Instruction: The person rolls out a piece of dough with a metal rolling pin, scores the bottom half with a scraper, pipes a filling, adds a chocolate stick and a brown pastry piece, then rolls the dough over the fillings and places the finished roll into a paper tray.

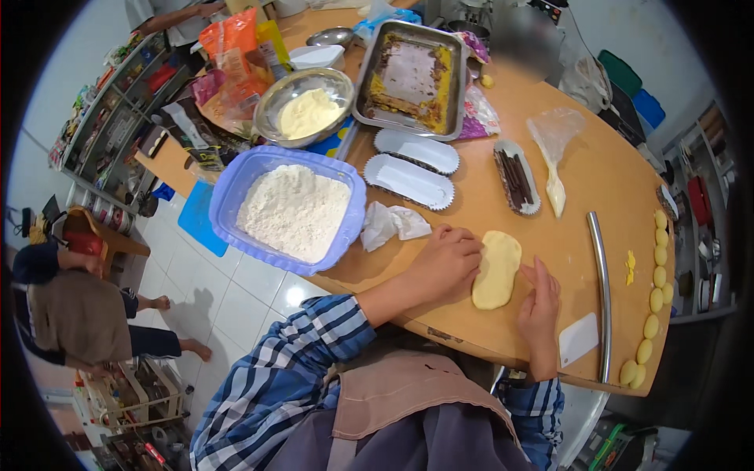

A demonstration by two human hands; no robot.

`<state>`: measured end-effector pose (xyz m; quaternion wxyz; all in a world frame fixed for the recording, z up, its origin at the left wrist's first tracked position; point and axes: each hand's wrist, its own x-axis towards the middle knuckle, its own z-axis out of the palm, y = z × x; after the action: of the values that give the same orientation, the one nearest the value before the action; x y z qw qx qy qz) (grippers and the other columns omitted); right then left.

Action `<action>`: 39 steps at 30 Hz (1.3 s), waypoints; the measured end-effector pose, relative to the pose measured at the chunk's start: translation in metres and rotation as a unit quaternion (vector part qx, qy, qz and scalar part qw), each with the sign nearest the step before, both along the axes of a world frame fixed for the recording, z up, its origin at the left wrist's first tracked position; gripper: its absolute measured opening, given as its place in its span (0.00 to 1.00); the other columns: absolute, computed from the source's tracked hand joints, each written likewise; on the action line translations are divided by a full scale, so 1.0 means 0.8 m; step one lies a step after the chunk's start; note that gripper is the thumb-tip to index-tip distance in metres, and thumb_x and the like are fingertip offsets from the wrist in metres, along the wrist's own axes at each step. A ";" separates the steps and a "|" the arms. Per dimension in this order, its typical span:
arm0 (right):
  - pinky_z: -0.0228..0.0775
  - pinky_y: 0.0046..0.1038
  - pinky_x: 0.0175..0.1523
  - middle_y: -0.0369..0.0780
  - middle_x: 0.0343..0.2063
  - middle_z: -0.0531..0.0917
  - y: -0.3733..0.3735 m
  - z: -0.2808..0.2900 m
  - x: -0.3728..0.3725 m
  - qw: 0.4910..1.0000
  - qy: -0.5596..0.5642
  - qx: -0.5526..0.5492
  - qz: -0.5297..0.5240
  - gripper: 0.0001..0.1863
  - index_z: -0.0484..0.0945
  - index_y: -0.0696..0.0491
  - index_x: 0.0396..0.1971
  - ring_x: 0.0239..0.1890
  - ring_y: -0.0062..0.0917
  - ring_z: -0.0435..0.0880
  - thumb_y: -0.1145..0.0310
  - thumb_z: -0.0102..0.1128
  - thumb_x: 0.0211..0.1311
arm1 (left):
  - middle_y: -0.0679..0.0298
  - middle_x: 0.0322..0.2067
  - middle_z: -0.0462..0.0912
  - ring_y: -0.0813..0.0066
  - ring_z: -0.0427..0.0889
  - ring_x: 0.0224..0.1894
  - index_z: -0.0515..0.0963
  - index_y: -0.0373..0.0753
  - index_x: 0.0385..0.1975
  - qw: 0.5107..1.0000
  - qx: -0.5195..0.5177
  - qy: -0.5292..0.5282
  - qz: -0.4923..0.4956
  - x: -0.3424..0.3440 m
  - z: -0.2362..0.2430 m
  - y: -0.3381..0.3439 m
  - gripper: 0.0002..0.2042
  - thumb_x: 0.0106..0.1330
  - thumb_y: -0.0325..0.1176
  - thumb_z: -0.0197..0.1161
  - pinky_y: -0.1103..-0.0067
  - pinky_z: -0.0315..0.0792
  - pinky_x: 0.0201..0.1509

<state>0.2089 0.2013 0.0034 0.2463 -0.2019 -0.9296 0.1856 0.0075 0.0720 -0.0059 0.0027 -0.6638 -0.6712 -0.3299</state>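
A flat, pale yellow oval of dough [496,269] lies on the wooden table between my hands. My left hand [446,265] has its fingers curled together against the dough's left edge. On the other side, my right hand [539,308] has its fingers stretched out, the tips close to the dough's right edge. A white scraper [578,340] lies just right of that hand. Beyond it rests a long metal rod [602,294]. Small dough balls [651,326] line the table's right edge, near a few yellow scraps [630,267].
Left of me stands a purple tub [355,206] of flour, with crumpled paper [393,226] beside it. Farther back are paper molds [408,180], dark sticks [514,179] in another mold, a piping bag [554,169], a soiled baking pan [457,118] and a metal bowl [265,118] of powder.
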 end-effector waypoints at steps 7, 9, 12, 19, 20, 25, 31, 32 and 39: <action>0.62 0.40 0.58 0.45 0.44 0.83 -0.012 0.001 0.005 1.000 0.010 0.011 0.003 0.30 0.68 0.61 0.58 0.48 0.41 0.77 0.86 0.43 0.49 | 0.66 0.48 0.79 0.63 0.73 0.54 0.80 0.41 0.39 0.998 -0.045 0.049 0.009 0.006 0.009 -0.015 0.13 0.53 0.31 0.67 0.57 0.60 0.59; 0.63 0.39 0.57 0.45 0.43 0.84 -0.018 0.009 0.015 0.999 0.032 0.010 -0.021 0.29 0.69 0.61 0.57 0.45 0.41 0.78 0.86 0.46 0.50 | 0.65 0.47 0.79 0.63 0.74 0.53 0.80 0.40 0.38 0.999 -0.024 0.038 0.004 0.009 0.018 -0.021 0.13 0.52 0.31 0.67 0.56 0.60 0.60; 0.64 0.40 0.54 0.44 0.41 0.83 -0.033 0.016 0.027 0.996 0.083 -0.004 -0.020 0.28 0.72 0.61 0.53 0.43 0.38 0.79 0.87 0.51 0.46 | 0.64 0.45 0.80 0.62 0.74 0.52 0.80 0.40 0.37 1.000 -0.009 0.010 -0.007 0.016 0.027 -0.037 0.12 0.51 0.29 0.68 0.54 0.59 0.60; 0.66 0.38 0.50 0.41 0.38 0.83 -0.053 0.011 0.026 0.998 0.060 0.008 0.033 0.24 0.76 0.59 0.49 0.41 0.34 0.79 0.82 0.62 0.48 | 0.63 0.44 0.80 0.62 0.75 0.49 0.81 0.38 0.36 0.997 0.001 -0.030 -0.076 0.026 0.015 -0.045 0.13 0.49 0.29 0.70 0.63 0.66 0.55; 0.67 0.37 0.49 0.41 0.36 0.83 -0.052 0.008 0.023 0.997 0.059 0.027 0.039 0.23 0.76 0.59 0.48 0.41 0.33 0.79 0.81 0.63 0.48 | 0.63 0.44 0.80 0.62 0.75 0.49 0.81 0.38 0.36 0.997 0.002 -0.029 -0.076 0.027 0.014 -0.041 0.13 0.49 0.29 0.70 0.63 0.66 0.55; 0.68 0.35 0.48 0.40 0.33 0.83 -0.048 -0.005 0.006 0.997 0.067 0.019 0.043 0.21 0.77 0.59 0.47 0.39 0.32 0.80 0.80 0.64 0.49 | 0.61 0.42 0.81 0.63 0.78 0.46 0.80 0.36 0.35 0.990 -0.062 0.018 -0.128 0.027 0.020 -0.022 0.09 0.53 0.28 0.66 0.72 0.71 0.48; 0.68 0.36 0.47 0.41 0.32 0.83 -0.053 -0.004 0.006 0.988 0.140 -0.057 0.021 0.20 0.78 0.58 0.46 0.36 0.34 0.80 0.80 0.64 0.49 | 0.55 0.40 0.81 0.56 0.82 0.38 0.77 0.35 0.38 0.965 -0.068 -0.251 -0.046 0.038 0.018 -0.029 0.06 0.63 0.24 0.59 0.69 0.76 0.41; 0.68 0.37 0.46 0.41 0.32 0.82 -0.055 -0.006 0.007 0.983 0.159 -0.095 0.017 0.20 0.78 0.58 0.46 0.35 0.35 0.80 0.80 0.64 0.49 | 0.55 0.40 0.81 0.56 0.82 0.38 0.77 0.35 0.38 0.964 -0.070 -0.252 -0.047 0.038 0.018 -0.030 0.06 0.63 0.24 0.59 0.69 0.76 0.41; 0.69 0.37 0.40 0.43 0.30 0.77 -0.053 -0.011 0.000 0.993 0.091 0.069 0.006 0.23 0.77 0.59 0.48 0.32 0.37 0.77 0.81 0.64 0.47 | 0.54 0.38 0.81 0.56 0.81 0.40 0.76 0.34 0.39 0.981 0.008 -0.185 -0.061 0.043 0.017 -0.031 0.08 0.60 0.24 0.62 0.69 0.76 0.43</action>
<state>0.2088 0.1593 -0.0051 0.3424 -0.1614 -0.9149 0.1402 0.0418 0.0468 0.0077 -0.1361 -0.6308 -0.6157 -0.4523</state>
